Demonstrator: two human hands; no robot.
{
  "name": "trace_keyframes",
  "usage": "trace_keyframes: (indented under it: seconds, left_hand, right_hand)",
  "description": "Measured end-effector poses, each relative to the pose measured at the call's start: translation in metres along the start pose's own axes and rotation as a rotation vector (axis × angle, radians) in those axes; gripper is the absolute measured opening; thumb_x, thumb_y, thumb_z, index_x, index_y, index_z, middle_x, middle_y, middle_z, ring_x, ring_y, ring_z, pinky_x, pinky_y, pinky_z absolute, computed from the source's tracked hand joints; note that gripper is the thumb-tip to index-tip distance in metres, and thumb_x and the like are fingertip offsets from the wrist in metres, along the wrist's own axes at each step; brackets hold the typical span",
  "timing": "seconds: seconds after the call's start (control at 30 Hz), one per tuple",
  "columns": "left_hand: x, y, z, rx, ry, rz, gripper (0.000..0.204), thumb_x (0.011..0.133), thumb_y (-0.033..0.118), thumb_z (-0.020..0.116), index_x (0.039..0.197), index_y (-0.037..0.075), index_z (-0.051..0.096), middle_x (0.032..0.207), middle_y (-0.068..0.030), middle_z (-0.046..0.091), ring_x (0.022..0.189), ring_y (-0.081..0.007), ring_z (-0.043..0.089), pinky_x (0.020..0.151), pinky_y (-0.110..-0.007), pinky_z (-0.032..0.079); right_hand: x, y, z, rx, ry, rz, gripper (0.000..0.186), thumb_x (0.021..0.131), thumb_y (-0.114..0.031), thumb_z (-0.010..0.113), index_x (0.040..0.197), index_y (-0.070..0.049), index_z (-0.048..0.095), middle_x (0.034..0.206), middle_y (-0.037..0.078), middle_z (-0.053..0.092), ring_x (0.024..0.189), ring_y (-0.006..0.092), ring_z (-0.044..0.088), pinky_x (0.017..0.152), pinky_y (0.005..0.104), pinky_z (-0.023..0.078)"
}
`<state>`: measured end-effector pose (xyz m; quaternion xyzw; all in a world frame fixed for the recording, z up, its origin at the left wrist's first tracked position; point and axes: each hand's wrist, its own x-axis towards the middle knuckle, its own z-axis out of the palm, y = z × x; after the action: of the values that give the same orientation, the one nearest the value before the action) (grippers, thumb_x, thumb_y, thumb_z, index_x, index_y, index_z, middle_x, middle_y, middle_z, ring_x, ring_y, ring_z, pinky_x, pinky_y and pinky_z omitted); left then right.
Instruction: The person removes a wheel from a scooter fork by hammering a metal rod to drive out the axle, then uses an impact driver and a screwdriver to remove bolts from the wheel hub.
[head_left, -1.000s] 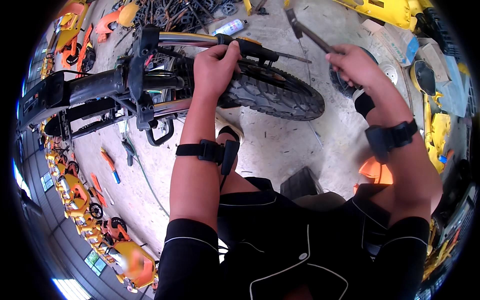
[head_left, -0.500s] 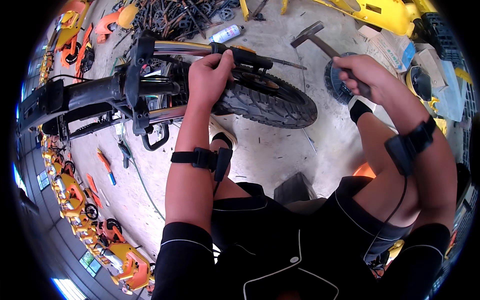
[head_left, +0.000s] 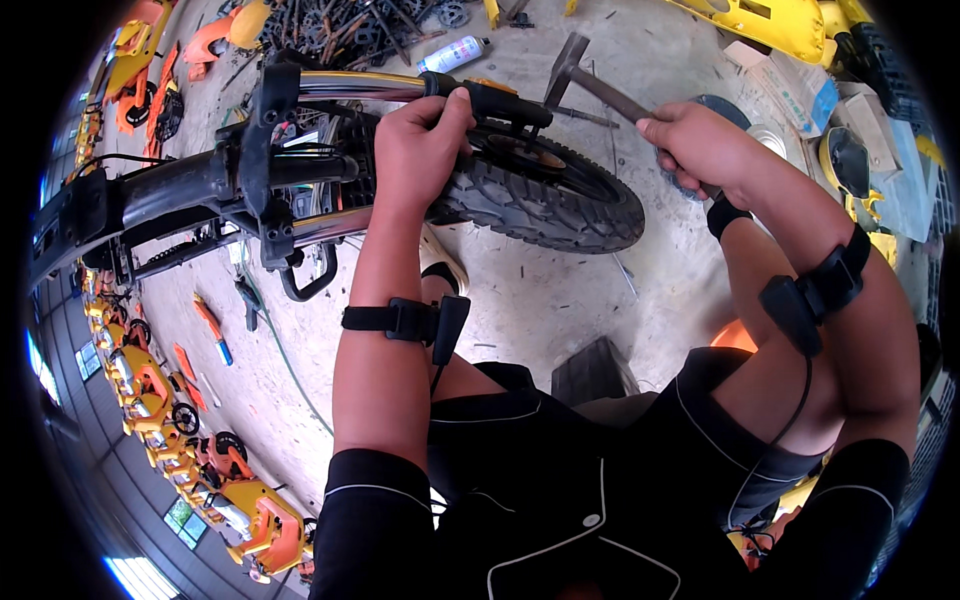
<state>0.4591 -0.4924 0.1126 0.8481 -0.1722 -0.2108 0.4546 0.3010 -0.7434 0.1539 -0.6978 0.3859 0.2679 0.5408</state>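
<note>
A motorcycle-style front fork (head_left: 360, 85) with chrome tubes and black lower legs lies on its side, with a knobbly black tyre (head_left: 560, 210) on its wheel. My left hand (head_left: 420, 145) is closed around the far fork leg where chrome meets black, its thumb on top; the curled fingers are partly hidden. My right hand (head_left: 700, 145) grips a hammer (head_left: 612, 95) by its handle. The hammer's head hangs close to the end of that fork leg, beside a thin rod (head_left: 590, 118) that sticks out past it. Whether the head touches anything, I cannot tell.
Metal scrap (head_left: 350, 35) is piled at the far side, with a spray can (head_left: 455, 54) by it. Boxes (head_left: 790, 90) and yellow parts (head_left: 765, 25) stand at the far right. Orange-handled tools (head_left: 212, 325) and a green hose (head_left: 285, 355) lie on the left floor.
The hammer has swung left, bringing its head close to the fork leg's end; my right hand moved left with it. My left hand has kept its hold on the fork leg.
</note>
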Motion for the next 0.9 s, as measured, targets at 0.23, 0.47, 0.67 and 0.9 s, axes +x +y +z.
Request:
trace_keyframes:
  seconds: [0.23, 0.47, 0.67, 0.9]
  left_hand:
    - [-0.001, 0.0, 0.0, -0.007, -0.003, 0.034, 0.039, 0.097, 0.036, 0.066, 0.083, 0.0, 0.075, 0.061, -0.0028, 0.065, 0.06, -0.0072, 0.056, 0.061, -0.024, 0.042]
    - [-0.001, 0.002, 0.0, 0.018, -0.004, -0.003, 0.039, 0.098, 0.036, 0.065, 0.083, 0.001, 0.075, 0.061, -0.0022, 0.065, 0.06, -0.0066, 0.055, 0.06, -0.025, 0.042]
    - [0.0, 0.001, 0.001, 0.016, 0.006, 0.006, 0.039, 0.097, 0.035, 0.066, 0.083, 0.0, 0.075, 0.062, -0.0028, 0.065, 0.061, -0.0071, 0.057, 0.06, -0.024, 0.041]
    - [0.0, -0.001, 0.002, -0.027, 0.001, 0.018, 0.039, 0.098, 0.034, 0.066, 0.083, -0.001, 0.074, 0.062, -0.0037, 0.066, 0.062, -0.0079, 0.059, 0.062, -0.024, 0.042]
  right_hand:
    - [0.003, 0.005, 0.004, 0.082, 0.11, -0.052, 0.032, 0.104, -0.033, 0.052, 0.109, -0.002, 0.06, 0.074, -0.001, 0.05, 0.05, 0.0086, 0.044, 0.044, 0.0291, 0.038]
    - [-0.003, -0.002, -0.004, -0.047, 0.045, -0.002, 0.025, 0.104, -0.034, 0.053, 0.106, -0.009, 0.058, 0.066, -0.006, 0.047, 0.044, 0.0037, 0.041, 0.038, 0.0253, 0.032]
    - [-0.008, -0.004, 0.012, -0.031, 0.128, -0.03, 0.027, 0.104, -0.034, 0.054, 0.103, -0.007, 0.058, 0.067, -0.005, 0.047, 0.045, 0.0049, 0.041, 0.039, 0.0254, 0.033]
    - [-0.008, -0.006, 0.0, -0.002, 0.098, -0.07, 0.033, 0.104, -0.032, 0.052, 0.106, 0.0, 0.059, 0.073, 0.0, 0.051, 0.051, 0.0097, 0.044, 0.044, 0.0309, 0.039]
